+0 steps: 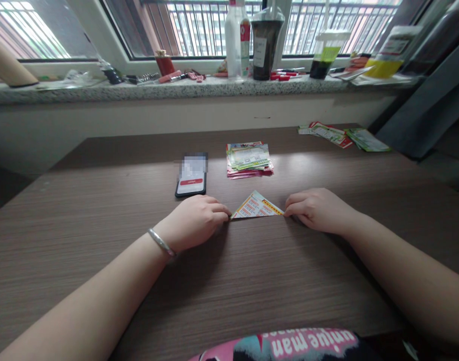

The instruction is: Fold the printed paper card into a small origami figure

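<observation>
I see a white paper triangle (255,206) printed in orange and yellow. My feed shows a brown, streaked wood-grain tabletop (252,281) and a speckled grey stone windowsill (139,93).

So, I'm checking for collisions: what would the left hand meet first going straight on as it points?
The folded paper, whose corner the left hand touches; beyond it, probably the right hand.

Each hand (199,220) pinches one corner of a folded paper triangle (256,206).
</observation>
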`<state>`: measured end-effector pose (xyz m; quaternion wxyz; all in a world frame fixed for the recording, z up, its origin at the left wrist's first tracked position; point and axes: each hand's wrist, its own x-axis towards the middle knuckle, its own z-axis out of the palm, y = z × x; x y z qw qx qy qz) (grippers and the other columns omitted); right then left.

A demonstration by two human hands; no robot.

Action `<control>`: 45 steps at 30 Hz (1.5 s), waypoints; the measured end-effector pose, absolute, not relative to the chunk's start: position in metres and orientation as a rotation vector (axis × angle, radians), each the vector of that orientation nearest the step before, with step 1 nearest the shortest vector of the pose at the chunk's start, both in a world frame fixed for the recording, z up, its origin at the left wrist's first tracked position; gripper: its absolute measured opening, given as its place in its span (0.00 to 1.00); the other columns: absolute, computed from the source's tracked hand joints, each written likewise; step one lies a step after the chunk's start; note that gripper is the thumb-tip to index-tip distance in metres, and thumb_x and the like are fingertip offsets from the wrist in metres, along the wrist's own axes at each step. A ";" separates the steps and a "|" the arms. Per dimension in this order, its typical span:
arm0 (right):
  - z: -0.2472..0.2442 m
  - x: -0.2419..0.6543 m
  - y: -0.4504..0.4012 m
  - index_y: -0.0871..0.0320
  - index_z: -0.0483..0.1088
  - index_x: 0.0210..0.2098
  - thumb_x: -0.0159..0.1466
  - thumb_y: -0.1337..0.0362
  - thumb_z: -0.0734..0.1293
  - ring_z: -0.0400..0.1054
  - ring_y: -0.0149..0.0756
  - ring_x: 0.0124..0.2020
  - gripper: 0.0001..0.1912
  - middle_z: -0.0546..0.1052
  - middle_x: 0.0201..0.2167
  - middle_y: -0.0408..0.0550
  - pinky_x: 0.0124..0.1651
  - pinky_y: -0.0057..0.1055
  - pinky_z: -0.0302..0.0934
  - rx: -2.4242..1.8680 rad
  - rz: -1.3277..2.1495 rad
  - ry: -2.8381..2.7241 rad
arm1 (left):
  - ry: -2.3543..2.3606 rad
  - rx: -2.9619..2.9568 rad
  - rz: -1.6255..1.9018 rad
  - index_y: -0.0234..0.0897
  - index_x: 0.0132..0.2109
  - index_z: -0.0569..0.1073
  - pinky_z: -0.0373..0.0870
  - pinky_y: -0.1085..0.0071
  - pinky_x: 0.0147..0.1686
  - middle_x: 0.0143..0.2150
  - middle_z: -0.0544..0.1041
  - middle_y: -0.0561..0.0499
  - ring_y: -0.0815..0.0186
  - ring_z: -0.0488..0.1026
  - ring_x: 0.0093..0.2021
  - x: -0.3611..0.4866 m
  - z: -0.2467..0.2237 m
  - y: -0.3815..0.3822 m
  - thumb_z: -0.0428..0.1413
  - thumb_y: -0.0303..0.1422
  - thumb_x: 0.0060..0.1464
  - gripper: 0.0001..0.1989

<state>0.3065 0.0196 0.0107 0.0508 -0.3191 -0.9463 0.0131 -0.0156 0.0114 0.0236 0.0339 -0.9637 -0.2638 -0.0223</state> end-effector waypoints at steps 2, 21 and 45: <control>0.011 0.306 0.019 0.51 0.76 0.36 0.60 0.72 0.59 0.72 0.32 0.34 0.15 0.79 0.37 0.40 0.33 0.29 0.57 -0.974 0.032 -2.880 | -0.795 -2.920 -0.076 0.37 0.38 0.75 0.70 0.68 0.40 0.41 0.79 0.50 0.64 0.74 0.40 -0.013 0.022 0.009 0.49 0.26 0.59 0.10; 0.011 0.307 0.019 0.51 0.76 0.34 0.59 0.72 0.60 0.73 0.31 0.35 0.14 0.79 0.38 0.39 0.34 0.28 0.57 -1.000 0.040 -2.867 | -0.853 -2.981 -0.141 0.45 0.51 0.74 0.70 0.68 0.42 0.44 0.74 0.49 0.65 0.70 0.42 -0.016 0.012 0.011 0.47 0.32 0.63 0.15; -0.004 0.258 0.005 0.58 0.70 0.52 0.63 0.63 0.62 0.65 0.44 0.52 0.19 0.72 0.53 0.52 0.55 0.41 0.61 -1.230 0.106 -2.559 | -1.400 -2.862 -0.422 0.35 0.58 0.65 0.60 0.55 0.60 0.59 0.67 0.43 0.56 0.62 0.59 0.002 -0.005 0.013 0.51 0.39 0.60 0.22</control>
